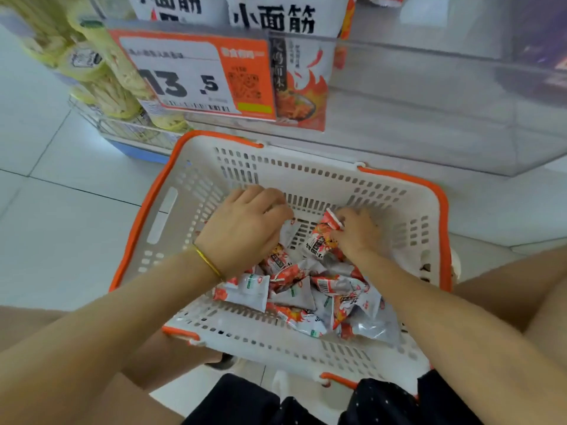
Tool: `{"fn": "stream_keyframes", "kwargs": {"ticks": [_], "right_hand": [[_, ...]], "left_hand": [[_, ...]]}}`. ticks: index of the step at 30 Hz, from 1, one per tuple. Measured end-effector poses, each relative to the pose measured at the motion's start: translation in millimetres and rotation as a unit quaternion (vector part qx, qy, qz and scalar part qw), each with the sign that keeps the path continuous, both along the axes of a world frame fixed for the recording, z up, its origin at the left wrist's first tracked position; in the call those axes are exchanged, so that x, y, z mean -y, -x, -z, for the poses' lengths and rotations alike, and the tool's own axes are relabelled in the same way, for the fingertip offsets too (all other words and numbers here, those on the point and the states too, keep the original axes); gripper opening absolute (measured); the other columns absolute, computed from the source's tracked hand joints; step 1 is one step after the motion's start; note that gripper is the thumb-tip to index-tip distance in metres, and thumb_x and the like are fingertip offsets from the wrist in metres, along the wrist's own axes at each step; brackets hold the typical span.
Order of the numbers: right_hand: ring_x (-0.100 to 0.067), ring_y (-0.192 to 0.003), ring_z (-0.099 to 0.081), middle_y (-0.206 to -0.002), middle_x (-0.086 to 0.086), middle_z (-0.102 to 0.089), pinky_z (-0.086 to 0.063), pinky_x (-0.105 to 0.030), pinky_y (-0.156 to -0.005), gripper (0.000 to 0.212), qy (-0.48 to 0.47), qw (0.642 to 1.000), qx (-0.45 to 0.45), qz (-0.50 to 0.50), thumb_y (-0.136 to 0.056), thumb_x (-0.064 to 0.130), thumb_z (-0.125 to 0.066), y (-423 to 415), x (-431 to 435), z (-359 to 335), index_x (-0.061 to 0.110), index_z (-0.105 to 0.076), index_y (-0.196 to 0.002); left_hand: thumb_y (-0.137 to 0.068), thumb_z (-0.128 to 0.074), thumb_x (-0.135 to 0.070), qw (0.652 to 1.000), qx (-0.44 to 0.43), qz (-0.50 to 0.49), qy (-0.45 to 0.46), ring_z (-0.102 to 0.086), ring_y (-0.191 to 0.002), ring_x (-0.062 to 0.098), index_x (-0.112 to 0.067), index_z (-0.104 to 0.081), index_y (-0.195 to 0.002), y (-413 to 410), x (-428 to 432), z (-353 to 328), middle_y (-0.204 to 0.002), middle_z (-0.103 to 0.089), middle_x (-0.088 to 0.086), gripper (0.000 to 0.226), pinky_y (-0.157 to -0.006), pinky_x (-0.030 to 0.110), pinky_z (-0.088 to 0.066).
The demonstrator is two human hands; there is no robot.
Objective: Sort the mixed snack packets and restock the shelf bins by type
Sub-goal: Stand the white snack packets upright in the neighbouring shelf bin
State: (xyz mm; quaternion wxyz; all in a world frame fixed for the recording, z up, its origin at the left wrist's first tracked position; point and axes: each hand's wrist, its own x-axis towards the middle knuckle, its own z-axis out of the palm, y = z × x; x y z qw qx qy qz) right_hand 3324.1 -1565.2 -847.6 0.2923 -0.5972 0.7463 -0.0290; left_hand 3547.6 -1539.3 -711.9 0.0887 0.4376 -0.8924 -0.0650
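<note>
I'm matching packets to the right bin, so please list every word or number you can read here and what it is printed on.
"小面筋": large white bag behind the sign.
"13.5": orange price sign.
Too blurred or small to read: the sign's small print, the vertical print on the bag, and the print on the snack packets in the basket.
</note>
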Motion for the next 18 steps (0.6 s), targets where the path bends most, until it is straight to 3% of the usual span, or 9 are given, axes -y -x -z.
{"fn": "stream_keyframes", "kwargs": {"ticks": [2, 4, 6, 8, 11, 13, 16, 18], "right_hand": [[-0.025, -0.102, -0.055, -0.113, -0.004, -0.051, -0.046, -0.039, -0.089, 0.032, 0.063, 0.997, -0.002, -0.032, -0.081, 0.038, -0.070, -11, -4, -20, 0.026, -0.059, -0.109], [-0.019, -0.097, -0.051, -0.104, -0.002, -0.051, -0.041, -0.030, -0.079, 0.034, 0.100, 0.993, 0.051, -0.048, -0.079, 0.042, -0.071, -23, -7, -49, 0.021, -0.061, -0.104], [-0.014, -0.088, -0.048, -0.094, 0.003, -0.052, -0.034, -0.027, -0.068, 0.033, 0.094, 0.985, 0.139, -0.027, -0.076, 0.040, -0.075, -32, -10, -80, 0.019, -0.059, -0.096], [-0.010, -0.081, -0.051, -0.088, 0.006, -0.055, -0.037, -0.024, -0.064, 0.027, 0.043, 0.972, 0.228, 0.024, -0.077, 0.024, -0.076, -35, -13, -106, 0.014, -0.059, -0.095], [-0.019, -0.080, -0.063, -0.091, -0.010, -0.067, -0.052, -0.036, -0.075, 0.023, -0.069, 0.905, 0.400, 0.124, -0.079, 0.012, -0.073, -36, -20, -134, 0.003, -0.064, -0.098], [-0.025, -0.077, -0.067, -0.090, -0.016, -0.070, -0.056, -0.038, -0.071, 0.027, -0.131, 0.841, 0.492, 0.185, -0.083, 0.017, -0.071, -37, -22, -146, -0.001, -0.065, -0.102], [-0.020, -0.065, -0.067, -0.076, -0.011, -0.069, -0.057, -0.032, -0.057, 0.015, -0.173, 0.775, 0.553, 0.253, -0.088, 0.021, -0.064, -35, -20, -155, 0.007, -0.067, -0.084], [-0.018, -0.062, -0.064, -0.076, -0.010, -0.063, -0.056, -0.029, -0.052, 0.007, -0.167, 0.769, 0.562, 0.254, -0.090, 0.006, -0.058, -32, -18, -155, 0.008, -0.060, -0.083]], "left_hand": [[-0.084, -0.041, -0.018, 0.999, -0.016, -0.012, -0.038, -0.062, -0.086, 0.034, -0.009, -0.068, -0.097, 2, -1, 8, -0.100, -0.065, 0.013, 0.031, -0.068, 0.042, -0.055], [-0.086, -0.042, -0.021, 0.997, -0.023, -0.035, -0.071, -0.060, -0.094, 0.035, -0.008, -0.064, -0.108, 4, -2, 15, -0.108, -0.061, 0.014, 0.034, -0.074, 0.047, -0.055], [-0.090, -0.054, -0.027, 0.991, -0.008, -0.069, -0.111, -0.051, -0.113, 0.036, -0.010, -0.051, -0.129, 9, -7, 21, -0.126, -0.051, 0.015, 0.043, -0.092, 0.048, -0.048], [-0.088, -0.059, -0.042, 0.982, 0.015, -0.089, -0.165, -0.036, -0.128, 0.031, -0.015, -0.028, -0.145, 13, -13, 26, -0.142, -0.035, 0.011, 0.070, -0.106, 0.040, -0.036], [-0.078, -0.066, -0.052, 0.973, -0.048, -0.101, -0.203, -0.033, -0.132, 0.027, -0.020, -0.014, -0.149, 19, -20, 22, -0.146, -0.030, 0.005, 0.093, -0.107, 0.040, -0.034], [-0.072, -0.071, -0.053, 0.961, -0.105, -0.118, -0.226, -0.037, -0.130, 0.024, -0.021, -0.017, -0.147, 18, -20, 17, -0.144, -0.036, 0.003, 0.097, -0.106, 0.040, -0.036], [-0.073, -0.076, -0.042, 0.933, -0.175, -0.157, -0.273, -0.040, -0.127, 0.022, -0.020, -0.021, -0.144, 13, -16, 5, -0.139, -0.043, 0.002, 0.092, -0.101, 0.035, -0.040], [-0.080, -0.072, -0.032, 0.891, -0.237, -0.198, -0.333, -0.041, -0.125, 0.015, -0.017, -0.019, -0.144, 7, -14, -2, -0.141, -0.040, 0.005, 0.084, -0.094, 0.023, -0.039]]}}
